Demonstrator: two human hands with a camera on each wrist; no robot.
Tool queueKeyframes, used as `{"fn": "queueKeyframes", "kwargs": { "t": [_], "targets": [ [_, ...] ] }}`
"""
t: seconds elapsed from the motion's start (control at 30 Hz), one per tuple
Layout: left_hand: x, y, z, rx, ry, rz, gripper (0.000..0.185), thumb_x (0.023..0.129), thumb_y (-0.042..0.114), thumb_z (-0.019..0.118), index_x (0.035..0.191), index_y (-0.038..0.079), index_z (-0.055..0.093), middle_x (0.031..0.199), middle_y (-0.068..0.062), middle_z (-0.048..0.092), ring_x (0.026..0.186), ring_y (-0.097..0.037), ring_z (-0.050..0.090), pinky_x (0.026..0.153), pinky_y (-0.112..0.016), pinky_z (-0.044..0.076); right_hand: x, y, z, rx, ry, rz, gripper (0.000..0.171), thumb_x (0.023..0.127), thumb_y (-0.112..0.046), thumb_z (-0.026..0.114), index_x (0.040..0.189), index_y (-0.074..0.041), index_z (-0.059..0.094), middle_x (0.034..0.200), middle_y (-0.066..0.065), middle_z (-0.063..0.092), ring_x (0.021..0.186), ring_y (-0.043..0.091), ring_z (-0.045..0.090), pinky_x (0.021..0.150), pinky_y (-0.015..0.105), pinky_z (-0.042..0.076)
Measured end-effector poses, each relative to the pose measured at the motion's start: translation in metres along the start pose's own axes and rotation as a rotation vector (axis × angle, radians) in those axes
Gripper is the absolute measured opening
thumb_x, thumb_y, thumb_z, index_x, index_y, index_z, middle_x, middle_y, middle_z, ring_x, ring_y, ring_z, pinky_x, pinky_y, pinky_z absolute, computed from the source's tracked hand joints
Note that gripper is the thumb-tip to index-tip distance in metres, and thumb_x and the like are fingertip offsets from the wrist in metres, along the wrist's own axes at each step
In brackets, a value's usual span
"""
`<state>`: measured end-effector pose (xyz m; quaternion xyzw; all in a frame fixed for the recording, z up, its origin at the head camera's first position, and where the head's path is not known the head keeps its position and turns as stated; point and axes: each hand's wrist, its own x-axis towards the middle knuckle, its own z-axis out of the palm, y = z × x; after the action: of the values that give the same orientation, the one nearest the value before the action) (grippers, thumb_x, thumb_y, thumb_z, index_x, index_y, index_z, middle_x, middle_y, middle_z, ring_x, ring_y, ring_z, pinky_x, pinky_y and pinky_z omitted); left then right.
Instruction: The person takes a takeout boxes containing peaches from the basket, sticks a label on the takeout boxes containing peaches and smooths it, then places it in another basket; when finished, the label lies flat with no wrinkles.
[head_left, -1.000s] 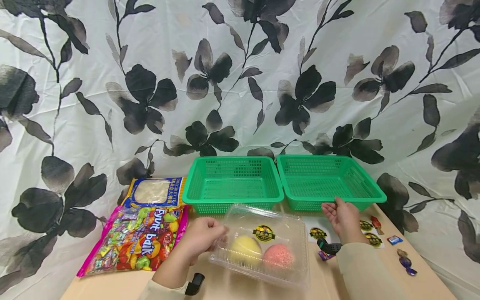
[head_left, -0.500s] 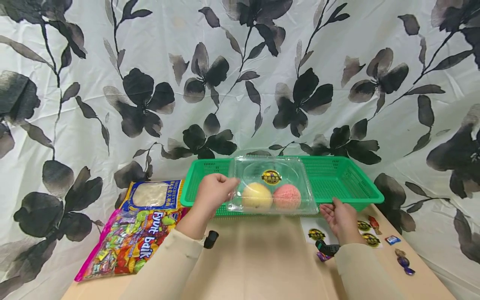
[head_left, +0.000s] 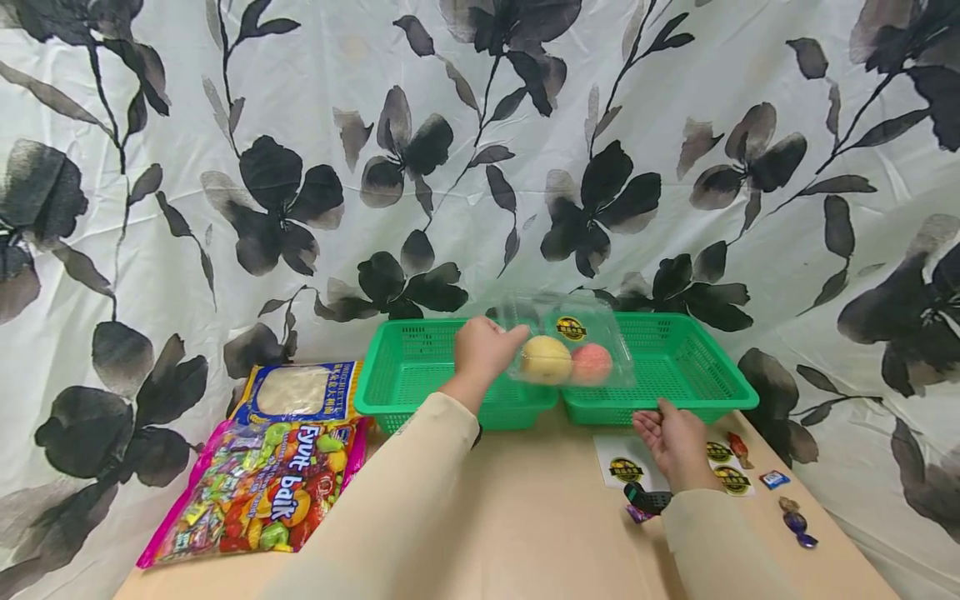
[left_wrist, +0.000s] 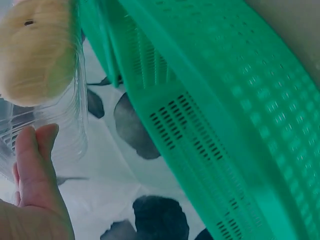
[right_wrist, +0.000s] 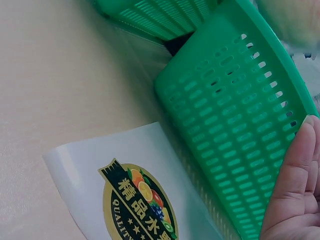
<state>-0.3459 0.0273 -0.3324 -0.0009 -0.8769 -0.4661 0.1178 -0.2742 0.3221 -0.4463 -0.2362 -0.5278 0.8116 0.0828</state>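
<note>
A clear plastic clamshell box (head_left: 567, 342), lid closed and bearing a round black-and-yellow sticker, is held in the air just right of centre in the head view, above the seam where the two green baskets meet. Inside sit a yellow fruit (head_left: 547, 359) on the left and a pink fruit (head_left: 592, 363) on the right, touching; the box tilts slightly, gripped at its left edge

Two baskets sit side by side at the back of the table (head_left: 525, 533). The left basket (head_left: 420, 367) touches the right basket (head_left: 675, 367). A clear box (head_left: 570, 342) is above where they meet. The candy bag (head_left: 262, 492) lies left of the left basket. A sticker sheet (head_left: 626, 468) lies before the right basket.
</note>
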Motion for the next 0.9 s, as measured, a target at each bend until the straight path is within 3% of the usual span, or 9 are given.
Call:
{"fn": "queueKeyframes", "kwargs": {
  "t": [0.27, 0.53, 0.77, 0.9],
  "targets": [
    [0.004, 0.014, 0.04, 0.032, 0.02, 0.043, 0.043, 0.08, 0.045, 0.074, 0.063, 0.016, 0.048, 0.057, 0.004, 0.045, 0.057, -0.017, 0.045, 0.049, -0.032, 0.036, 0.003, 0.003, -0.003, -0.008, 0.018, 0.005, 0.03, 0.11, -0.036, 0.043, 0.123, -0.01, 0.043, 0.085, 0.0, 0.071, 0.082, 0.008, 0.072, 0.083, 0.021, 0.059],
    [0.007, 0.025, 0.071, 0.049, 0.037, 0.046, 0.042, 0.08, 0.052, 0.076, 0.072, 0.014, 0.06, 0.068, 0.001, 0.061, 0.062, -0.019, 0.057, 0.051, -0.033, 0.046, 0.006, 0.001, -0.001, 0.023, 0.01, 0.016, 0.029, 0.11, -0.035, 0.044, 0.125, -0.01, 0.043, 0.085, 0.0, 0.07, 0.08, 0.009, 0.071, 0.082, 0.021, 0.06],
    [0.006, 0.036, 0.094, 0.032, 0.031, -0.015, 0.043, 0.077, 0.055, 0.078, 0.071, 0.016, 0.061, 0.07, 0.0, 0.063, 0.06, -0.019, 0.056, 0.047, -0.034, 0.045, 0.003, 0.001, -0.001, 0.014, 0.006, 0.009, 0.023, 0.11, -0.033, 0.044, 0.117, -0.011, 0.042, 0.083, 0.0, 0.069, 0.079, 0.009, 0.071, 0.081, 0.022, 0.06],
    [0.006, 0.042, 0.1, 0.051, 0.02, -0.018, 0.045, 0.077, 0.057, 0.078, 0.066, 0.017, 0.061, 0.067, 0.0, 0.063, 0.058, -0.019, 0.057, 0.046, -0.035, 0.044, 0.003, 0.002, -0.001, -0.002, 0.02, -0.005, 0.024, 0.11, -0.034, 0.044, 0.116, -0.011, 0.043, 0.082, -0.001, 0.069, 0.079, 0.009, 0.071, 0.082, 0.022, 0.06]
  ]
}}
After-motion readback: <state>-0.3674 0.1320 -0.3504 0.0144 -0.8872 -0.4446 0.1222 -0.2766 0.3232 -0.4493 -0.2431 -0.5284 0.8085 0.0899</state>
